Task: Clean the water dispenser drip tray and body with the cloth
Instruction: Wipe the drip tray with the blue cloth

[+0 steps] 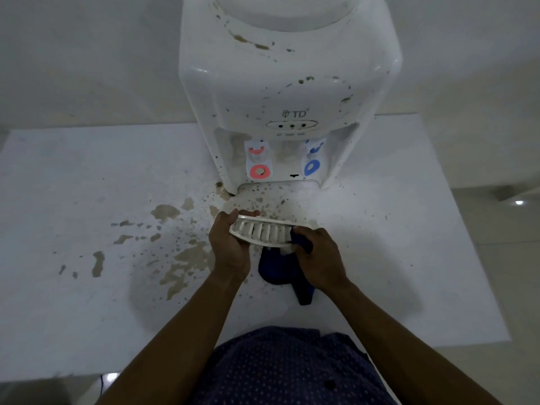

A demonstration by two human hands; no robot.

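A white water dispenser [286, 92] stands at the back of the table, its body spotted with brown stains. Its red tap [258, 162] and blue tap [313, 159] sit in the front recess. The white slotted drip tray [263, 232] is out of the dispenser and tilted up in front of it. My left hand [229, 247] grips the tray's left end. My right hand [320, 258] holds a dark blue cloth [277, 268] against the tray's right end, and the cloth hangs down below the tray.
The white table [87, 302] carries brown spill patches [181, 255] left of my hands and speckles below the dispenser's base. The table's right edge and the pale floor [496, 258] lie to the right. My dotted blue shirt fills the bottom.
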